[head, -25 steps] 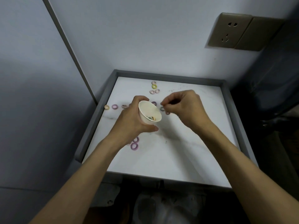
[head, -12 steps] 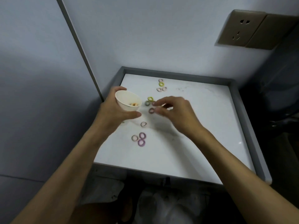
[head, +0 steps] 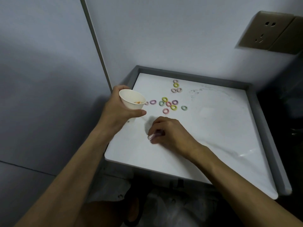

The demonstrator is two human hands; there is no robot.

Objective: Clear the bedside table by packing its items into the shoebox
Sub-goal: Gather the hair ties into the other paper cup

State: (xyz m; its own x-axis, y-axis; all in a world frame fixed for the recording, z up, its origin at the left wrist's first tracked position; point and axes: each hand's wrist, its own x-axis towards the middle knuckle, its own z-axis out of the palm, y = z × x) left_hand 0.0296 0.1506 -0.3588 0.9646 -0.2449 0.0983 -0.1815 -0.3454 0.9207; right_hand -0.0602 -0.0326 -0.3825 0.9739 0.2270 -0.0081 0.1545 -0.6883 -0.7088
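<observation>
Pastel rings [head: 168, 104] loose on white tabletop [head: 213, 128], ctr-left.

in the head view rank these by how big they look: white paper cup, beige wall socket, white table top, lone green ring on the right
1. white table top
2. beige wall socket
3. white paper cup in the left hand; nearer the camera than the socket, yet looks smaller
4. lone green ring

Rings [head: 168, 104] on table [head: 213, 128], right of cup [head: 132, 99]
</observation>
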